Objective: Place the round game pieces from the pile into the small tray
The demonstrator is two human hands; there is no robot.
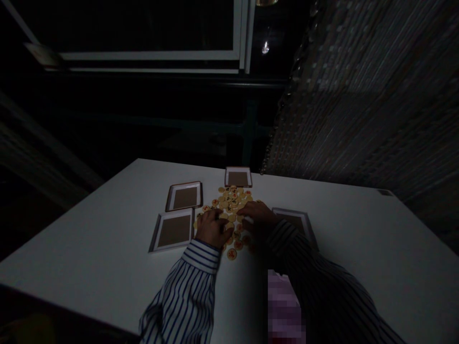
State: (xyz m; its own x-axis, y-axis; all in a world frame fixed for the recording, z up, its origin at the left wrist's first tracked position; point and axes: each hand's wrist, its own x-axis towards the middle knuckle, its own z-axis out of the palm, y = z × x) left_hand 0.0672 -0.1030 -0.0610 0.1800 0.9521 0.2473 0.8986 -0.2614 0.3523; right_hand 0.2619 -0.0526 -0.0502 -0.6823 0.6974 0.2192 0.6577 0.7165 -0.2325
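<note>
Round wooden Chinese chess pieces (233,203) lie in a loose heap at the middle of the white table, several with red or black characters facing up. My left hand (213,228) rests over the heap's left side, fingers spread and touching pieces. From the right, my right hand (261,215) reaches into the heap, thumb and fingers apart among the pieces. Neither hand visibly lifts a piece. Nearer to me, a red-marked piece (232,254) lies just in front of the heap. My hands hide some pieces.
Shallow trays surround the heap: a pale tray (154,233) and a brown-rimmed tray (201,196) at left, another (238,186) behind, and one (311,228) partly under my right forearm. Bead strings (337,95) hang behind the white table (358,229). The room is dim.
</note>
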